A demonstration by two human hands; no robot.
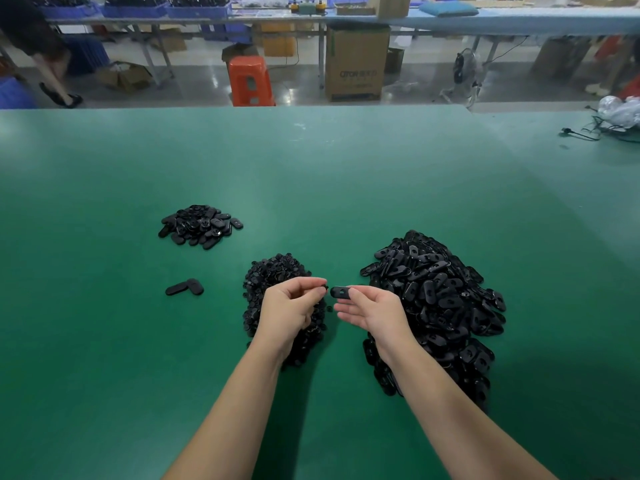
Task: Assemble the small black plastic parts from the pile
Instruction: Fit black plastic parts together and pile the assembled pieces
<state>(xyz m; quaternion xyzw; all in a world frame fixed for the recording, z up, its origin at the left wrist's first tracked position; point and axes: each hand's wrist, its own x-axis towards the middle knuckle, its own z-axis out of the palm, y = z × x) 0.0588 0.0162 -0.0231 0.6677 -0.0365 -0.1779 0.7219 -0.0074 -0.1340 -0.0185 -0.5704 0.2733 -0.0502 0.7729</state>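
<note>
**benchnoob:** ok what's the layout here? everything sits on that big green table (346, 168)

**partsguy:** biggest first: the heap of oval plates (436, 299) on the right, right under the right forearm, so I'd guess it's the stock for that hand. Next the middle pile of small round bits (273, 271), mostly under the left wrist, probably same logic for the other hand. Then the smaller pile (201, 225) far left, well apart from the other two, looks like the done pile to me, out of the way so nothing gets mixed. Two loose ovals (184, 287) lie near it

**benchnoob:** and the hands?

**partsguy:** right hand (370, 310) pinches one oval plate (341, 292) by its end between thumb and forefinger, other fingers relaxed, the hole end poking out toward the left. Left hand (289, 306) has its fingers curled, thumb and forefinger pinching a tiny round piece (325, 288) just beside that plate, almost touching. Held up over the gap between the piles, I reckon so the hole is in plain sight for lining up

**benchnoob:** so mid-assembly?

**partsguy:** yeah, the bit isn't seated yet as far as I can tell
</note>
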